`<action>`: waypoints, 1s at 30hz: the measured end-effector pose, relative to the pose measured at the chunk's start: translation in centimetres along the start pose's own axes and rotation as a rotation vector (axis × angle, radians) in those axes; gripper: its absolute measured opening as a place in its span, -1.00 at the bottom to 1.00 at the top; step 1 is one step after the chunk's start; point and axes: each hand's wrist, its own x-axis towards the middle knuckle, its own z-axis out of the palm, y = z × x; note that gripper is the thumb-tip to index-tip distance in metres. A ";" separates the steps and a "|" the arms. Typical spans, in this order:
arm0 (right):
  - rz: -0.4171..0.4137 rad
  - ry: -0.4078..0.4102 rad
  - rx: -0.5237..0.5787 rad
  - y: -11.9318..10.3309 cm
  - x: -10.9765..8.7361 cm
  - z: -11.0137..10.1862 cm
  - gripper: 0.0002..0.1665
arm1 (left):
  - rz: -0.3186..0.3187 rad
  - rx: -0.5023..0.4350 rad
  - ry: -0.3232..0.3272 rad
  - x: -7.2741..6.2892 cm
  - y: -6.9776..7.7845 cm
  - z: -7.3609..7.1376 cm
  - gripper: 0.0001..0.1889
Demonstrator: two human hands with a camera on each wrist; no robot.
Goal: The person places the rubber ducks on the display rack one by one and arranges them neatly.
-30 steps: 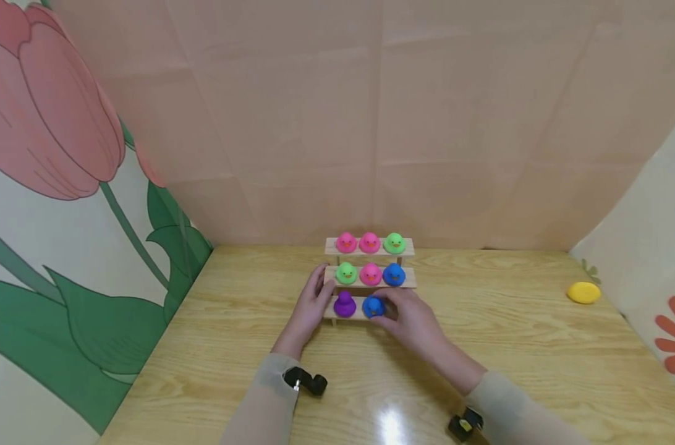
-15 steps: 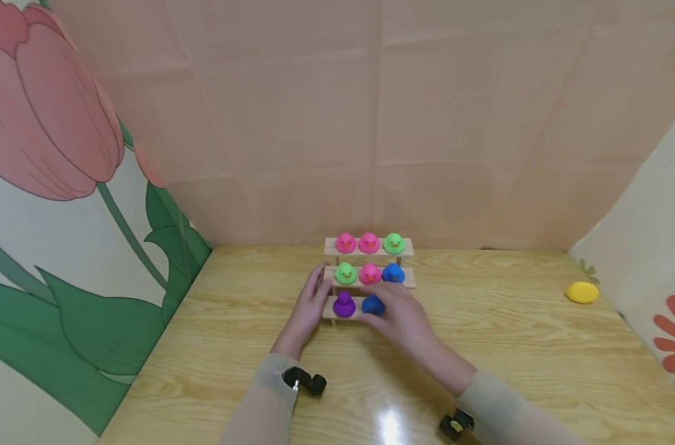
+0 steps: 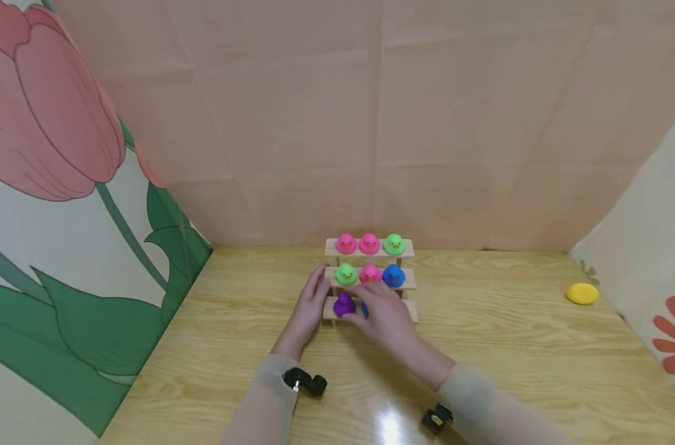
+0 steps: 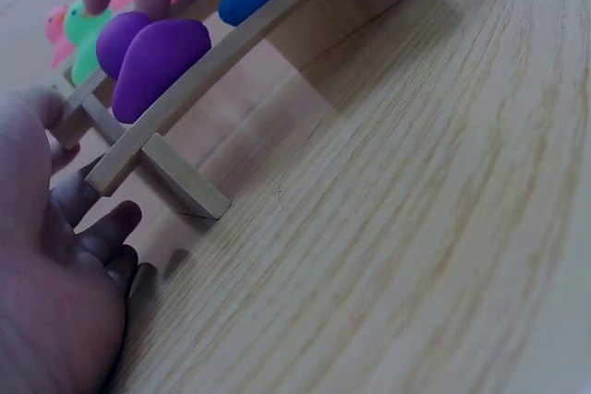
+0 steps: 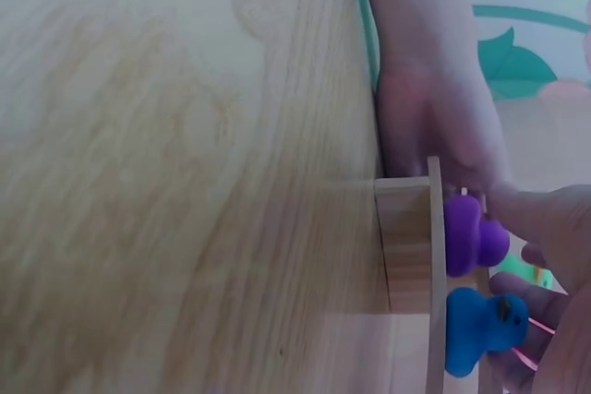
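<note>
My left hand (image 3: 309,305) grips the left end of the three-tier wooden stand (image 4: 175,99). In the left wrist view its thumb lies by the shelves and its fingers pass below the front shelf. My right hand (image 3: 390,318) reaches over the front shelf, thumb and fingers parted around the purple rubber duck (image 3: 344,305). Seen from the left wrist, the right fingertips sit just above that duck's head. Beside it stands a blue rubber duck (image 5: 471,329), mostly hidden by the right hand in the head view.
Pink and green rubber ducks (image 3: 395,244) line the back shelf. The middle shelf has a green duck (image 3: 346,274), a pink duck (image 3: 370,274) and another blue duck (image 3: 394,275). A yellow oval object (image 3: 582,293) lies on the wooden table (image 3: 510,346) at far right.
My right hand has left the blue duck on the front shelf and moved left to the purple duck, which now looks slightly tilted or turned. My left hand stays at the stand.
</note>
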 end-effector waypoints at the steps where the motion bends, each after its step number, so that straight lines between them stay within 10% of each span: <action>1: -0.001 -0.003 -0.008 -0.1 0.0 0.1 -0.33 | 0.000 0.000 0.001 0.0 0.0 0.0 -0.29; 30: -0.100 0.093 -0.049 -0.1 -0.1 0.8 -0.29 | 0.016 -0.015 -0.004 0.2 -0.1 0.1 -0.31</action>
